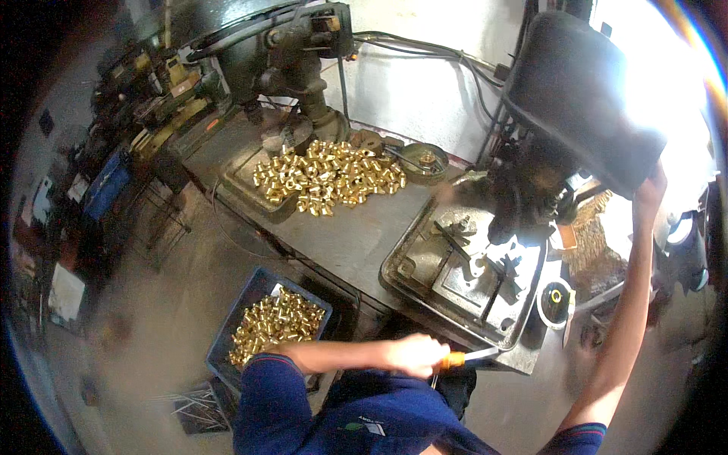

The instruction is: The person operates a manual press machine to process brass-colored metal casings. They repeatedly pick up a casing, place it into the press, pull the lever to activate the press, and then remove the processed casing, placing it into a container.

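Note:
My left hand (415,355) is closed around the orange handle of a hand tool (453,360). Its slim pale shaft points right, along the front edge of the drill press's metal base (402,279); the kind of tool is blurred. Raised at the right, my right hand (650,189) is against the lower edge of the drill press's large dark head cover (569,91), and its fingers are mostly hidden there. Dark metal clamp parts (455,236) rest on the base under the drill head.
A heap of brass fittings (334,174) covers the back left of the workbench (326,241), beside a round tin (425,163). More fittings fill a blue crate (220,343) below. Another machine (292,68) stands behind the heap. Metal rods (201,409) lie at lower left.

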Available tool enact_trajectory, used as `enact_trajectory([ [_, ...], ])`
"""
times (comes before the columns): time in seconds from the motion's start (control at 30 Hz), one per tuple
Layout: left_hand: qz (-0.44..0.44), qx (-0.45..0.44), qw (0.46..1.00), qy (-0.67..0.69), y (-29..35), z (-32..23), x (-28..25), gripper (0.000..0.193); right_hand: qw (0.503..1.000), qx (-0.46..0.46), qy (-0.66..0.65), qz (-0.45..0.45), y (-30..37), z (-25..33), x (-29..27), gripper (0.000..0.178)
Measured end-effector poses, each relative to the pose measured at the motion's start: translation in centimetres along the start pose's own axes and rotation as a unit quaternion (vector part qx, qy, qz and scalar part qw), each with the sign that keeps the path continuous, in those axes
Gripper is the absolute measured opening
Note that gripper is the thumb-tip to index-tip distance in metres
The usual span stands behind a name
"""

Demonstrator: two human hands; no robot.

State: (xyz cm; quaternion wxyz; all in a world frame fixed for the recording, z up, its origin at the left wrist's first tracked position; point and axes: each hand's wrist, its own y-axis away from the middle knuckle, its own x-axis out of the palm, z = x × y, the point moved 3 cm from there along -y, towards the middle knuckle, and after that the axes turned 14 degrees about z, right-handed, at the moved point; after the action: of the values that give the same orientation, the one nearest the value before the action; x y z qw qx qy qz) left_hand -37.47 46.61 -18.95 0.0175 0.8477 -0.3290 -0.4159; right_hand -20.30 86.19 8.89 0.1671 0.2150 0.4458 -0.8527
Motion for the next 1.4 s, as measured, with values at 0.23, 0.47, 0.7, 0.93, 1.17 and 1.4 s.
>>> enact_trajectory([
  [0.23,0.025,0.003,0.999,-0.037,-6.3,2.9,10.4,0.037,0.999,-0.03,-0.035,-0.02,-0.3,1.0,0.2,0.036],
  [0.47,0.143,0.059,0.98,0.122,1.2,3.8,1.9,0.052,0.997,-0.067,-0.03,-0.024,-0.2,-0.8,0.1,0.03],
  [0.7,-0.41,-0.203,0.822,0.34,12.9,20.5,-11.4,0.016,0.996,-0.07,0.022,-0.047,0.2,-1.9,-1.0,0.02],
  [0.93,-0.341,-0.541,0.767,0.054,12.8,28.2,-16.7,0.039,0.974,0.02,-0.203,-0.101,0.4,-9.6,-4.9,0.026],
  [1.17,-0.386,-0.583,0.714,0.041,11.5,30.2,-16.9,0.042,0.963,0.034,-0.183,-0.193,2.0,-12.4,-5.3,0.029],
  [1.4,-0.51,-0.366,0.752,0.199,12.5,26.7,-15.9,0.032,0.992,0.034,0.053,-0.114,2.8,-0.1,-3.9,0.035],
])
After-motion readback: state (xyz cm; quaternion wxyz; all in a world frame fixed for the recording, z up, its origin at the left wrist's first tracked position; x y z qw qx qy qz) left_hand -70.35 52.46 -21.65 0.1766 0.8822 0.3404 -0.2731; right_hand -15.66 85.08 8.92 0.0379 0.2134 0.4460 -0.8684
